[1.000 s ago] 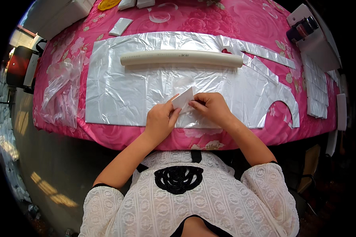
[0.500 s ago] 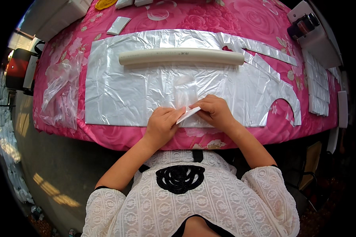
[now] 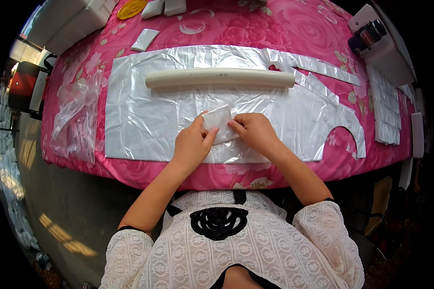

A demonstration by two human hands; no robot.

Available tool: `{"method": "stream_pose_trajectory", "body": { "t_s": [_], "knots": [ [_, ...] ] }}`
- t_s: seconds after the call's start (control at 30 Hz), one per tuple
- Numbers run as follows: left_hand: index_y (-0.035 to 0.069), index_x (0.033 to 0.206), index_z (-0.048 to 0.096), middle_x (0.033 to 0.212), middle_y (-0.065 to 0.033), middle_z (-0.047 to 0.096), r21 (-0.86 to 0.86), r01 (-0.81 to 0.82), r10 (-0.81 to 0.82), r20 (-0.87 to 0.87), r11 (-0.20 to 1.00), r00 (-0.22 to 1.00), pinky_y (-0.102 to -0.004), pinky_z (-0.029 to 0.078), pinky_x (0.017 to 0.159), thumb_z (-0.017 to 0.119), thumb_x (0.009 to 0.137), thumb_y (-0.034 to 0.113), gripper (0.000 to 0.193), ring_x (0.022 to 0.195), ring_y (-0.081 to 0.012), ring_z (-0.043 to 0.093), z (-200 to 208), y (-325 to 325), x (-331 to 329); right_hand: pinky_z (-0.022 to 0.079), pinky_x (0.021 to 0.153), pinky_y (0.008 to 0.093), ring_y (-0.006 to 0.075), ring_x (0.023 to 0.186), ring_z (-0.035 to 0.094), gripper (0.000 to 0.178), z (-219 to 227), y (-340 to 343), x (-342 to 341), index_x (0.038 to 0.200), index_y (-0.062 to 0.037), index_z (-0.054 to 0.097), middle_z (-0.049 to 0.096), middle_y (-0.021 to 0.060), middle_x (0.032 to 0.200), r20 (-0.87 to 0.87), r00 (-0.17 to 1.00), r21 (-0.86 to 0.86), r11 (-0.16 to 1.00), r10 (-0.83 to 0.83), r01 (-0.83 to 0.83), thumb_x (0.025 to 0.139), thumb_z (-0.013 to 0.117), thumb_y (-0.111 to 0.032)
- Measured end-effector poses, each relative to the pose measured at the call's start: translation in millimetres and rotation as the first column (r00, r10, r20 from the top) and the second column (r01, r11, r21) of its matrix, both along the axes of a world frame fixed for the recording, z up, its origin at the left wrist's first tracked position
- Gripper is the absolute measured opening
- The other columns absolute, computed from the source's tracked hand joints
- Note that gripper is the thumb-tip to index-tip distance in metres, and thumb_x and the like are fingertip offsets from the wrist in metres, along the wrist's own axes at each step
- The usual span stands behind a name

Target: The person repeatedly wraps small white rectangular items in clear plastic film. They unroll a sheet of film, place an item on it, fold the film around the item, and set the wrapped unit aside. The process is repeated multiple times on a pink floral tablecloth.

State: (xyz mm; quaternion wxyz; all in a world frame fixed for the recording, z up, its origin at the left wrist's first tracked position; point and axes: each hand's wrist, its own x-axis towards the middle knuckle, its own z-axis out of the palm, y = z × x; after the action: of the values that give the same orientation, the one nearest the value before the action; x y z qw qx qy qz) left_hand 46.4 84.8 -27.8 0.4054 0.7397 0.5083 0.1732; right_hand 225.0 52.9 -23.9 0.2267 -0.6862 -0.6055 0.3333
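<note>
Nearest me through the head cam, both hands are on a flat white packet [image 3: 218, 121], which sits on my side of the pale tube [image 3: 217, 78], just short of its middle. The left hand [image 3: 192, 144] has it pinched at the left edge, thumb on top. The right hand [image 3: 255, 133] is pinching the right edge with thumb and forefinger. Can't tell if the packet touches the silvery plastic sheets [image 3: 140, 123] below it, tbh.

Those sheets lie under the tube and stick out past both its ends, with cut strips off to its right. Left of the tube there's a crumpled clear bag [image 3: 74, 127], and well to its right a stack of white packs [image 3: 386, 115]. Beyond the tube I've got a small white pack [image 3: 145, 40] on the pink floral cloth [image 3: 304, 33], then a yellow thing [image 3: 131, 8] farther back.
</note>
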Motion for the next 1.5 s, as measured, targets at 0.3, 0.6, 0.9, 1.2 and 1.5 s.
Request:
{"method": "stream_pose_trajectory", "body": {
  "t_s": [0.3,0.6,0.9,1.2,1.5],
  "knots": [
    [-0.001,0.126,0.042,0.084,-0.0102,0.063,-0.067,-0.052,0.057,0.067,0.996,0.996,-0.0246,0.047,0.059,0.064,0.079,0.014,0.054,0.062,-0.0127,0.060,0,3,-3,0.044,0.054,0.0353,0.0276,0.055,0.057,0.027,2,11,0,0.075,0.0010,0.063,0.059,0.0145,0.061,0.019,0.999,-0.077,0.996,-0.048,0.049,0.084,0.056,-0.024],
    [-0.004,0.127,0.039,0.133,-0.0203,0.037,0.574,0.326,-0.303,-0.140,0.751,0.943,-0.0432,0.029,0.102,0.066,0.072,0.023,0.067,0.125,-0.0336,0.036,-13,4,25,0.047,0.062,0.0409,0.0324,0.066,0.060,0.027,4,14,-2,0.072,-0.0040,0.066,0.063,0.0147,0.069,0.045,0.996,-0.135,0.987,-0.080,0.086,0.080,0.054,-0.027],
    [-0.005,0.136,0.020,0.143,-0.0210,0.021,0.416,0.419,-0.318,-0.292,0.807,0.902,-0.0434,0.011,0.110,0.058,0.070,0.053,0.096,0.135,-0.0301,0.017,-29,7,28,0.046,0.058,0.0379,0.0295,0.060,0.059,0.024,0,5,-10,0.072,-0.0025,0.063,0.061,0.0134,0.064,0.108,0.987,-0.029,0.992,-0.118,0.122,0.076,0.058,-0.025],
    [-0.007,0.137,0.016,0.143,-0.0232,0.020,0.458,0.417,-0.316,-0.284,0.785,0.905,-0.0450,0.014,0.109,0.060,0.072,0.049,0.096,0.133,-0.0346,0.019,-27,4,26,0.047,0.064,0.0375,0.0276,0.073,0.060,0.022,16,-12,12,0.086,-0.0040,0.059,0.061,0.0103,0.080,0.402,0.916,0.073,0.996,0.011,-0.044,0.069,0.066,-0.016],
    [-0.002,0.104,0.060,0.097,-0.0146,0.064,-0.179,0.195,-0.103,0.424,0.964,0.900,-0.0307,0.048,0.081,0.058,0.082,0.007,0.024,0.091,-0.0214,0.061,-4,-60,-68,0.026,0.103,0.0439,0.0361,0.125,0.032,0.055,-18,29,-38,0.125,-0.0012,0.043,0.035,0.0216,0.135,0.332,0.913,0.325,0.880,0.237,-0.347,0.080,0.060,-0.028]
  ]
}}
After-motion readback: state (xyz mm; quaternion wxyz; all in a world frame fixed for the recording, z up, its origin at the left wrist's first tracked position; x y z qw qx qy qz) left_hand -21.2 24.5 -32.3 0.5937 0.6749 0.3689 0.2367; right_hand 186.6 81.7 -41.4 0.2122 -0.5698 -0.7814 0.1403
